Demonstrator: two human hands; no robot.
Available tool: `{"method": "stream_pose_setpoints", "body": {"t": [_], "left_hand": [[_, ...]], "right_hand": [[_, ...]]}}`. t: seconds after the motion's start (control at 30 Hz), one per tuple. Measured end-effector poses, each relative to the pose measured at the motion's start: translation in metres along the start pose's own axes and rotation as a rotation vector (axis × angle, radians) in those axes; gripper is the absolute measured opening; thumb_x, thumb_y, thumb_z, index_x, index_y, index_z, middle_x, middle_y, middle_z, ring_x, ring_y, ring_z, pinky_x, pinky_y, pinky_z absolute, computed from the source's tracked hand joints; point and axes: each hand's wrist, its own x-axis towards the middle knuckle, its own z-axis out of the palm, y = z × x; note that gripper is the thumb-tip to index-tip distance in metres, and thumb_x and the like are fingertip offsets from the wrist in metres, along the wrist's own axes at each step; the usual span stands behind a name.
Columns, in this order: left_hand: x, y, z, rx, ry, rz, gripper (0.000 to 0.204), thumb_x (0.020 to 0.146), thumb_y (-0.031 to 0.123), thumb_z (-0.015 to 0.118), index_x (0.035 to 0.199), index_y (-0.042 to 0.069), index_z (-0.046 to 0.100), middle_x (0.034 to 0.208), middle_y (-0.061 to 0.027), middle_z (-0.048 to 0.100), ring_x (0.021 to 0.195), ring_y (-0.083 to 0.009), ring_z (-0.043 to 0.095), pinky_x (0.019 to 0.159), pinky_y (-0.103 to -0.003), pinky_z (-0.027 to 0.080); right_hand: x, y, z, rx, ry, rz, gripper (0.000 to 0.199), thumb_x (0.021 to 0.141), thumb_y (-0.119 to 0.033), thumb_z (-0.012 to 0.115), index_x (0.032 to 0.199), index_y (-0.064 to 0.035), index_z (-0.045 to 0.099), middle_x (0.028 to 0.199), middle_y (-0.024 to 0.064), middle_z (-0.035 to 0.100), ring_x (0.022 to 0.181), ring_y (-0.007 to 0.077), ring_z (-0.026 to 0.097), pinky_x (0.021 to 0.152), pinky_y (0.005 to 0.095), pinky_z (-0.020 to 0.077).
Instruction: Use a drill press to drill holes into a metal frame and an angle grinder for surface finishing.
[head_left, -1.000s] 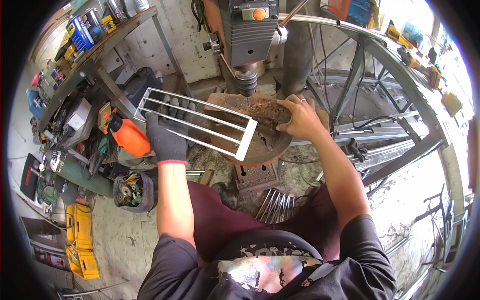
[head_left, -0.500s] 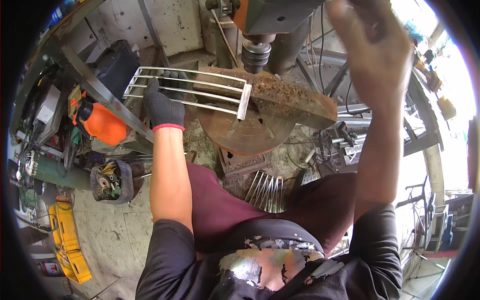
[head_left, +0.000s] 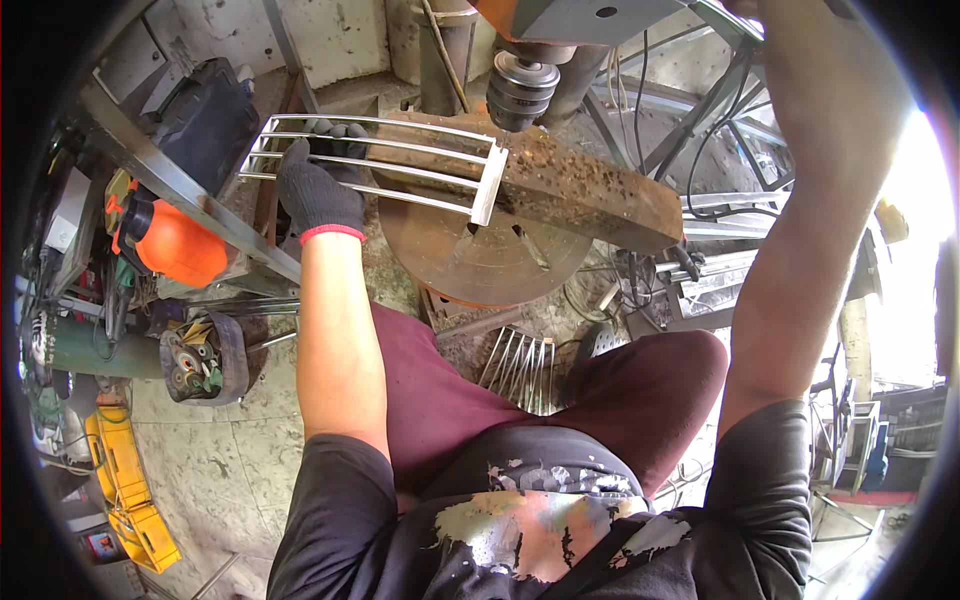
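Observation:
My left hand (head_left: 318, 192), in a dark knit glove with a red cuff, is closed around the rods of a metal grille (head_left: 488, 186). Several long bars run across this grille to a flat end piece on the right, which lies over a rusty steel block (head_left: 600, 190). Beneath the block is the round drill press table (head_left: 480, 265). The drill chuck (head_left: 522, 90) hangs above the block, to the right of the grille and apart from it. My bare right arm reaches up beside the machine head (head_left: 600, 18); its hand is mostly cut off at the top edge, fingers hidden.
More metal grilles (head_left: 520, 370) stand on the floor between my legs. On the left are an orange container (head_left: 180, 245), a bin of discs and scraps (head_left: 205, 360), yellow cases (head_left: 125, 480) and a steel frame (head_left: 190, 190). Cables and metal profiles (head_left: 715, 275) lie right.
My right hand has moved up and right, mostly out of the picture. My left hand still holds the grille over the block. The view has shifted slightly, and my right knee has swung outward.

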Motion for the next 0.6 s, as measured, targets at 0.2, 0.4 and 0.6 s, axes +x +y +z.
{"method": "stream_pose_setpoints", "body": {"t": [0.2, 0.4, 0.6], "left_hand": [[-0.002, -0.002, 0.005, 0.052, 0.117, -0.002, 0.028, 0.108, 0.014, 0.041, 0.105, -0.003, 0.063, 0.096, -0.0184, 0.067, 0.087, -0.0332, 0.068, 0.089, -0.054, 0.065], [-0.01, 0.001, 0.01, 0.049, 0.142, 0.026, 0.025, 0.108, 0.015, 0.045, 0.108, -0.001, 0.064, 0.097, -0.0158, 0.068, 0.085, -0.0331, 0.069, 0.087, -0.054, 0.066], [-0.015, 0.003, 0.012, 0.116, 0.129, 0.05, 0.024, 0.109, 0.017, 0.047, 0.107, 0.0, 0.064, 0.096, -0.0145, 0.068, 0.084, -0.0322, 0.069, 0.087, -0.055, 0.065]], "right_hand": [[0.002, 0.096, -0.018, -0.034, 0.065, -0.29, 0.037, 0.091, -0.022, 0.087, 0.114, -0.0001, 0.067, 0.107, 0.0072, 0.074, 0.086, 0.016, 0.07, 0.074, 0.0316, 0.0595], [0.062, 0.139, -0.027, -0.282, 0.012, -0.009, 0.024, 0.092, -0.002, 0.079, 0.114, -0.002, 0.068, 0.105, 0.0052, 0.072, 0.085, 0.0136, 0.068, 0.075, 0.0303, 0.0604], [0.076, 0.132, 0.001, -0.432, -0.362, 0.3, 0.022, 0.094, -0.004, 0.077, 0.114, -0.0026, 0.068, 0.101, 0.0046, 0.071, 0.081, 0.0135, 0.067, 0.072, 0.0304, 0.0587]]}}
